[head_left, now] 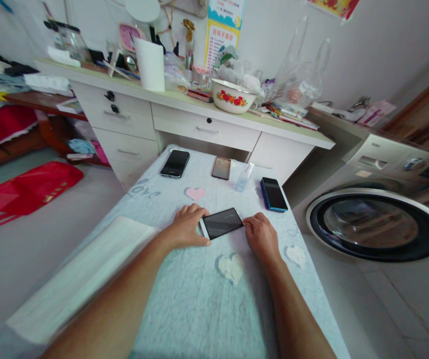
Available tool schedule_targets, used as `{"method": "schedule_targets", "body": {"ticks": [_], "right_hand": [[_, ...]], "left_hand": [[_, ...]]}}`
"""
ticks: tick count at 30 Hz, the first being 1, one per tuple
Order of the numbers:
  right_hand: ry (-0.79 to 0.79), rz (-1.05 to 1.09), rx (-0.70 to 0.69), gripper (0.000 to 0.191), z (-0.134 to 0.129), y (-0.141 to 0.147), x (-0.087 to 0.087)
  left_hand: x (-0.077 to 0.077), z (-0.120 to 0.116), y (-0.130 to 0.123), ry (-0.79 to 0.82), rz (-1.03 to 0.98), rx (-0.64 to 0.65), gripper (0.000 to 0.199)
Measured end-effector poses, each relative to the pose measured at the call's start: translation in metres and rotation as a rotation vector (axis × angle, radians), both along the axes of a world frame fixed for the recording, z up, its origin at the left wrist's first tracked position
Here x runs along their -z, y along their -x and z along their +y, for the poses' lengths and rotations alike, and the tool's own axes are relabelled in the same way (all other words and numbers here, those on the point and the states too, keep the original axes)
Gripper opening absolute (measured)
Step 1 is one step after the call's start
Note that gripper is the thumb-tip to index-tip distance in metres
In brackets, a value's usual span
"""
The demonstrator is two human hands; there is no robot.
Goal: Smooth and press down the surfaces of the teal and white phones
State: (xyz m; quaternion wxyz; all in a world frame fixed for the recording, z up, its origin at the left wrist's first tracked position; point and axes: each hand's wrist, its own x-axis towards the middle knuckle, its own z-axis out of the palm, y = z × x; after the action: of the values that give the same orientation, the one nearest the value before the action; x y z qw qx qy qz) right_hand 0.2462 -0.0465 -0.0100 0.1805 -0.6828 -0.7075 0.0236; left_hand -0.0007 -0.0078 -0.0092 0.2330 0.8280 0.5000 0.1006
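Observation:
A smartphone [222, 223] with a white frame and dark screen is between my two hands, tilted slightly up to the right, just over the table. My left hand [186, 227] holds its left end, thumb at the lower corner and fingers at the upper one. Against the phone's right edge, my right hand [262, 234] is closed in a pinch; what its fingertips hold is hidden. Beyond the hands lie a brown phone case [221, 168] and a clear spray bottle [243, 178]. A black phone [175, 164] rests at the far left, a blue-cased phone [273, 194] at the right.
A pale patterned cloth covers the table [199, 299], with a white folded cloth [87, 279] along its left side. A white drawer desk [207, 127] stands behind, bearing a flowered bowl [232, 97] and a paper roll [150, 65]. A washing machine [378, 199] is at right.

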Motion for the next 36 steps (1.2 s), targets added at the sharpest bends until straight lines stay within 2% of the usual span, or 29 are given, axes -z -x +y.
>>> {"method": "schedule_targets", "body": {"ticks": [8, 16, 29, 36], "right_hand": [[0.012, 0.037, -0.064, 0.022, -0.003, 0.011, 0.000], [0.035, 0.031, -0.198, 0.023, -0.008, 0.030, -0.002], [0.012, 0.044, -0.398, 0.022, -0.016, 0.055, 0.001], [0.044, 0.060, -0.483, 0.021, -0.021, 0.063, -0.005]], "left_hand": [[0.000, -0.001, 0.000, 0.005, 0.004, -0.008, 0.067], [0.003, 0.001, 0.001, -0.012, -0.007, 0.001, 0.070], [-0.001, 0.000, 0.001, 0.003, 0.005, 0.008, 0.072], [-0.002, 0.000, 0.003, 0.013, -0.003, 0.024, 0.070]]}}
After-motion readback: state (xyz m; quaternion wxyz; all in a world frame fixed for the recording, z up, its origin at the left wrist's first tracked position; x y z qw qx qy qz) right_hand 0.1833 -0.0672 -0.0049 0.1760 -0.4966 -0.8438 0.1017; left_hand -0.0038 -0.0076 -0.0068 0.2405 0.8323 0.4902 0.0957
